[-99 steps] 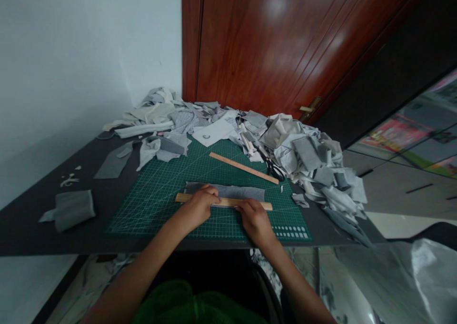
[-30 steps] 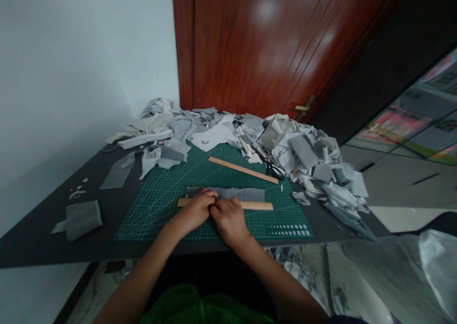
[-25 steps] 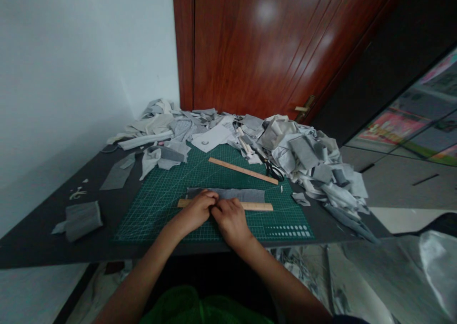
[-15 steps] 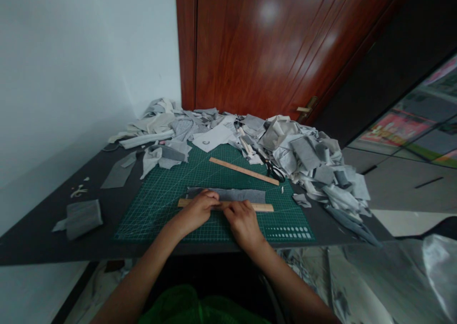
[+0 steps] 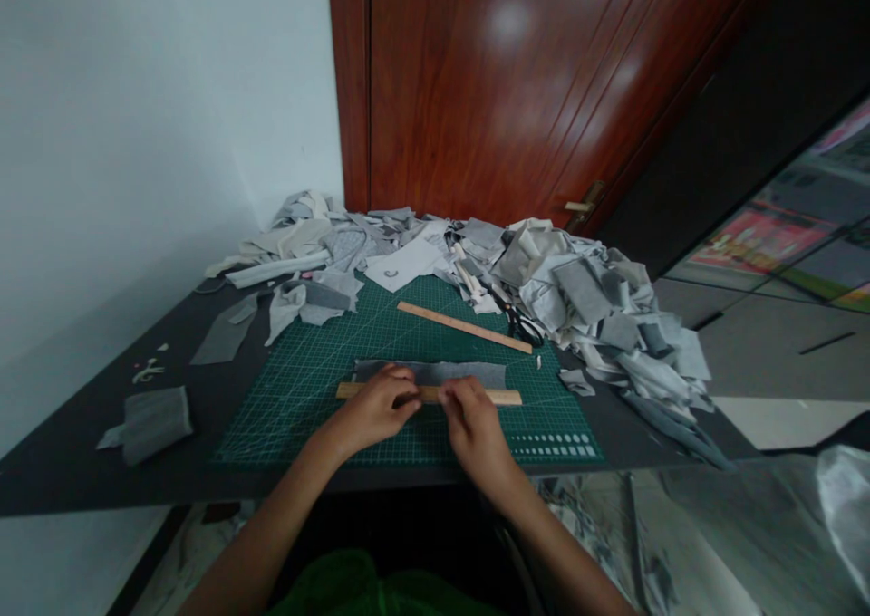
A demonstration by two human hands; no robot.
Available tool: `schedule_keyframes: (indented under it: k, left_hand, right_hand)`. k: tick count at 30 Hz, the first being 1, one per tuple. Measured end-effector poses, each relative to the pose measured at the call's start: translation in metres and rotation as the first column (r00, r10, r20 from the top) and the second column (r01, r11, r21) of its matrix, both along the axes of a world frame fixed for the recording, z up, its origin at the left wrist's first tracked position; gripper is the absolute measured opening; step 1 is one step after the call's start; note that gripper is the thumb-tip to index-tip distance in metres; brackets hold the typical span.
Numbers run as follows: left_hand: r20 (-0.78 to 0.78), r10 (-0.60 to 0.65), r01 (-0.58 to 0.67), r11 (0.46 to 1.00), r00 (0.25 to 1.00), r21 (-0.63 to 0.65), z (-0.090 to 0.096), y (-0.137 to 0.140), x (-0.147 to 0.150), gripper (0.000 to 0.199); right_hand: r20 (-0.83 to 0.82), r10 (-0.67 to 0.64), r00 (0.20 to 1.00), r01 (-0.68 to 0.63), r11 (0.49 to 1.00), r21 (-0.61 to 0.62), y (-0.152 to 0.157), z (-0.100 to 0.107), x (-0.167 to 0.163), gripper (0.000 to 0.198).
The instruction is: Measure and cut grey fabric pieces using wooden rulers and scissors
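Note:
A wooden ruler (image 5: 504, 397) lies across the front of the green cutting mat (image 5: 299, 417), along the near edge of a grey fabric strip (image 5: 468, 374). My left hand (image 5: 381, 405) is on the ruler left of its middle, fingers curled over it and thumb held nearer me. Right of the middle, my right hand (image 5: 474, 414) has its thumb and fingertips pinched together at the ruler. Whether fabric is also caught under the fingertips I cannot tell. Farther back, a second wooden ruler (image 5: 462, 327) rests slantwise on the mat.
Heaps of grey and white fabric scraps (image 5: 536, 267) line the back and right of the dark table (image 5: 61, 444). Black-handled scissors (image 5: 523, 328) lie beside the right heap. A folded grey cloth (image 5: 156, 424) is at the left. Behind stands a brown wooden door (image 5: 476, 100).
My hands have moved slightly apart along the ruler, baring more of its middle. My left thumb has come away from the other fingers. The ruler and fabric strip look nearly unmoved.

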State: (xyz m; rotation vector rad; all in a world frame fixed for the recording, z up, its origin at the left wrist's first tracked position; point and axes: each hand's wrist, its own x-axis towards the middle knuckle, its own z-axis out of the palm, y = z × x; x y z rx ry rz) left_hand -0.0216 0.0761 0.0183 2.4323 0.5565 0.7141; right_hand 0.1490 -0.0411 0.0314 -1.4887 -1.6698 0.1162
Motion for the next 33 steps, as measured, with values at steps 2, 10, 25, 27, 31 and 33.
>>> schedule_keyframes:
  k: [2,10,25,27,31,33]
  left_hand:
    - [-0.020,-0.015,0.015,1.000,1.000,-0.012,0.001,0.001,0.001,0.010]
    - [-0.026,-0.035,0.034,0.999,0.999,-0.039,-0.002,0.007,0.000,0.015]
    - [0.013,-0.015,0.016,0.997,1.000,-0.082,-0.006,0.008,0.002,0.024]
    - [0.015,-0.021,0.023,0.997,1.000,-0.079,-0.005,0.007,0.002,0.025]
    - [0.021,0.015,-0.013,0.994,1.000,-0.104,-0.003,0.004,0.001,0.023]
    - [0.030,0.031,-0.028,0.995,0.999,-0.097,-0.001,0.001,0.002,0.024]
  right_hand:
    - [-0.197,0.013,0.980,-0.017,1.000,-0.019,0.013,-0.004,-0.013,0.013]
    - [-0.313,-0.016,0.950,-0.016,0.995,-0.100,0.031,-0.012,-0.026,0.008]
    - [0.326,0.048,0.944,0.107,0.890,-0.443,-0.013,0.022,-0.019,0.097]
    - [0.370,0.093,0.924,0.114,0.857,-0.502,-0.014,0.022,-0.022,0.120]
    - [0.450,0.140,0.882,0.161,0.808,-0.567,-0.010,0.025,-0.029,0.129]
    - [0.490,0.159,0.857,0.187,0.790,-0.584,-0.006,0.027,-0.032,0.134]
